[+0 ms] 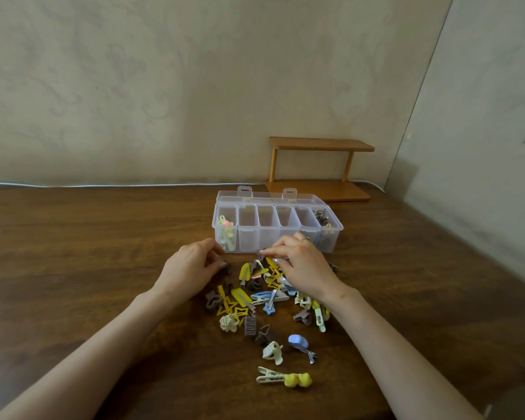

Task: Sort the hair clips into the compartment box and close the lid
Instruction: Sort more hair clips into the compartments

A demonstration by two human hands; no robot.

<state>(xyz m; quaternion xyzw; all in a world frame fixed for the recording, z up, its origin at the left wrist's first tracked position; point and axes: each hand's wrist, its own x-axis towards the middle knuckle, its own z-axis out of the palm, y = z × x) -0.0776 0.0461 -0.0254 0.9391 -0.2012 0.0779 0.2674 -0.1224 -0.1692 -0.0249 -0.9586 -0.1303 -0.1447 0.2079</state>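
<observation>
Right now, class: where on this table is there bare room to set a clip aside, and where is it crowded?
Bare table lies left of the left hand and compartment box, and again right of the box. Crowded: the clip pile before the box, reaching under the right hand.

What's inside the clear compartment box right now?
The compartment box holds pale yellow and pink clips in its leftmost compartment and brown clips in the rightmost. The four between look empty, though the right hand covers part of the front wall there.

Left hand [191, 268], right hand [303, 268] pinching hair clips [241, 296], compartment box [267, 241] open
</observation>
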